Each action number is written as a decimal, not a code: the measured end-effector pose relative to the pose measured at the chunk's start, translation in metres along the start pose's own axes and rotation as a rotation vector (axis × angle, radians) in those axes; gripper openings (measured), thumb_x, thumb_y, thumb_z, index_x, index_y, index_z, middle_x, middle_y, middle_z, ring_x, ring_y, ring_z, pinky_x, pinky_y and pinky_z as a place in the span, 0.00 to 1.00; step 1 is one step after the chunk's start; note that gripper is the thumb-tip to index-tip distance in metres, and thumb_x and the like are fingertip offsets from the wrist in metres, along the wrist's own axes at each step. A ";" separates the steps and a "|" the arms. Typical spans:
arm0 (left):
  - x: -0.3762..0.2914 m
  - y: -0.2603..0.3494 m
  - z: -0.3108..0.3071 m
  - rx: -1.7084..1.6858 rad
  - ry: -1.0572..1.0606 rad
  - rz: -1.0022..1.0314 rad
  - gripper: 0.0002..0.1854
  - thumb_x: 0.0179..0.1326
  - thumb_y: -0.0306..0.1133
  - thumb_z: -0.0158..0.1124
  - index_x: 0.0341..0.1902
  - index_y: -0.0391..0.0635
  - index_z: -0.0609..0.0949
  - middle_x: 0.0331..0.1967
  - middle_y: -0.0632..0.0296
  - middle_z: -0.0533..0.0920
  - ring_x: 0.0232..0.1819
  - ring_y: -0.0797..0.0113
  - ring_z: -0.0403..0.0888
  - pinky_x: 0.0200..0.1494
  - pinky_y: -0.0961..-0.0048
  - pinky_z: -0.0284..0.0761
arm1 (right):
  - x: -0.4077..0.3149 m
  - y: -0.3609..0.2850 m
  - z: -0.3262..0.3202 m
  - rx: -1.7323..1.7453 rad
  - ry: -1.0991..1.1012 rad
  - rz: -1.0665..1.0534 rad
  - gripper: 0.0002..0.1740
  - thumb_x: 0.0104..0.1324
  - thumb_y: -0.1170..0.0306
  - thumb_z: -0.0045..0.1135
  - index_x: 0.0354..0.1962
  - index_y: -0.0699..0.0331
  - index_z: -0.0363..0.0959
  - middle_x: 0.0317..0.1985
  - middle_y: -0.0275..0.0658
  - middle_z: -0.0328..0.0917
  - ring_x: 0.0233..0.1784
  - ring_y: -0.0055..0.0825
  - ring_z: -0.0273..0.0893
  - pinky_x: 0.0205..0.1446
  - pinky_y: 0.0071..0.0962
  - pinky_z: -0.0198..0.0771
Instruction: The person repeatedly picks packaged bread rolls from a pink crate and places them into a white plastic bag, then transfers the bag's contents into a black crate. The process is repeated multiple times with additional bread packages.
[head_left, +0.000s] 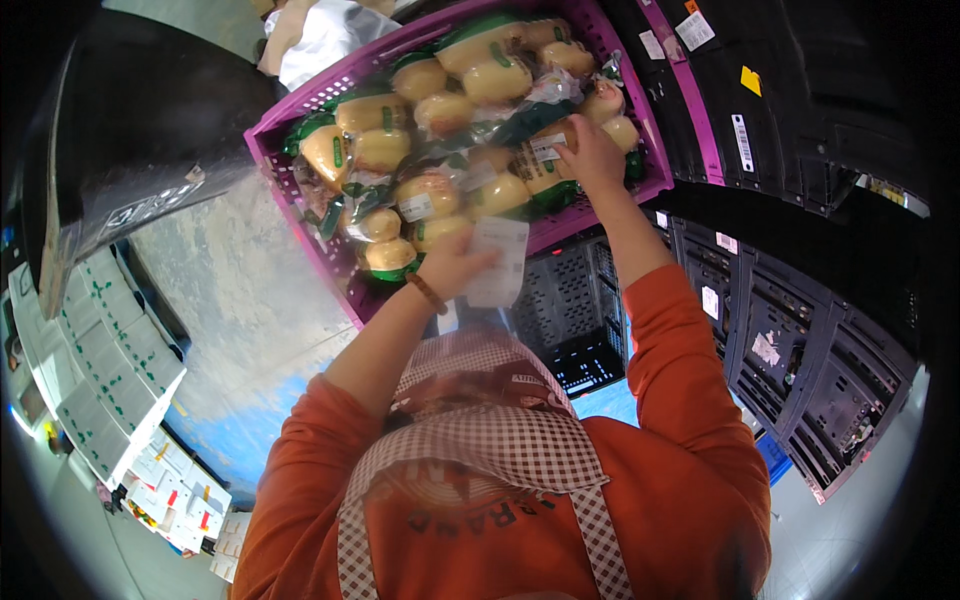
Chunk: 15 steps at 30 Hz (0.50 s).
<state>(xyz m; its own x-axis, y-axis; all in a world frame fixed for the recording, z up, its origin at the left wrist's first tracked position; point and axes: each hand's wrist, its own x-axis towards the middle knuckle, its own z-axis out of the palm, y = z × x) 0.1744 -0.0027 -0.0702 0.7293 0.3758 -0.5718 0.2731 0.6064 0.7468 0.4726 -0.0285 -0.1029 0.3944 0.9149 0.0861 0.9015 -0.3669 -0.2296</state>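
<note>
In front of me a magenta plastic crate (270, 180) is filled with clear and green plastic bags of potatoes (499, 79). Some bags bear small white labels. My left hand (454, 262) holds a printed white paper sheet (496, 262) at the crate's near edge. My right hand (592, 154) reaches into the crate's right part; its fingertips touch a bag of potatoes (541, 161) at its white label (547, 146). Whether those fingers grip the label or only press on it, I cannot tell.
An empty-looking black plastic crate (562, 307) stands below the near edge. Stacked black crates (757, 330) rise on the right. A large black container (157, 112) is at the upper left. White foam boxes (112, 352) are stacked at the far left.
</note>
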 end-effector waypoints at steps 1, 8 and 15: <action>-0.001 0.002 -0.001 -0.032 0.022 0.041 0.16 0.60 0.33 0.65 0.49 0.38 0.79 0.37 0.62 0.84 0.37 0.74 0.81 0.41 0.74 0.78 | -0.003 0.000 0.001 0.011 0.036 0.078 0.12 0.57 0.65 0.57 0.38 0.57 0.74 0.38 0.35 0.76 0.47 0.38 0.75 0.46 0.39 0.71; -0.013 0.025 -0.004 -0.228 0.065 0.045 0.14 0.67 0.30 0.57 0.53 0.39 0.77 0.41 0.63 0.83 0.39 0.74 0.81 0.41 0.75 0.78 | -0.020 -0.027 0.001 -0.223 -0.081 -0.484 0.12 0.59 0.66 0.52 0.39 0.58 0.78 0.46 0.35 0.77 0.56 0.36 0.73 0.52 0.37 0.70; -0.024 0.043 0.005 -0.333 0.051 0.093 0.12 0.67 0.31 0.58 0.51 0.39 0.78 0.42 0.65 0.82 0.42 0.77 0.78 0.46 0.77 0.75 | -0.060 -0.096 -0.056 1.304 -0.389 0.290 0.11 0.63 0.69 0.59 0.40 0.67 0.77 0.38 0.35 0.81 0.43 0.22 0.77 0.51 0.25 0.70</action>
<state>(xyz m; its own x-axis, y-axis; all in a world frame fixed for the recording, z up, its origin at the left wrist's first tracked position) 0.1712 0.0111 -0.0223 0.7066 0.4700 -0.5290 -0.0189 0.7598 0.6498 0.3725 -0.0580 -0.0314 0.2678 0.9005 -0.3428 -0.1032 -0.3269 -0.9394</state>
